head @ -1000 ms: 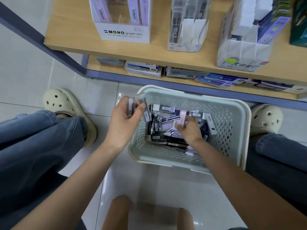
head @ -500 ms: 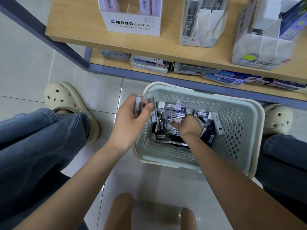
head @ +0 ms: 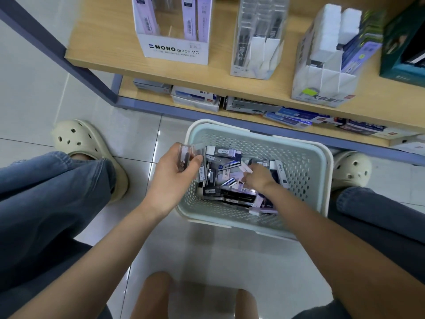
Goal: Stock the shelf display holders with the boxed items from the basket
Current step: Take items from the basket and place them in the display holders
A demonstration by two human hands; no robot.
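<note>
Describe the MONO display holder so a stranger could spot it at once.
Look at the wooden shelf above the basket. The leftmost holder on it is the one. It alone is a white box printed MONO graph MG, holding lilac packs.

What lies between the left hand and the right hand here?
Head view: a heap of boxed items in the basket fills the stretch between left hand, gripping clear cases, and right hand.

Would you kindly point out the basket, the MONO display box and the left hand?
basket (head: 324,171): head view, right rim.
MONO display box (head: 174,50): head view, printed front.
left hand (head: 171,180): head view, its back.
</note>
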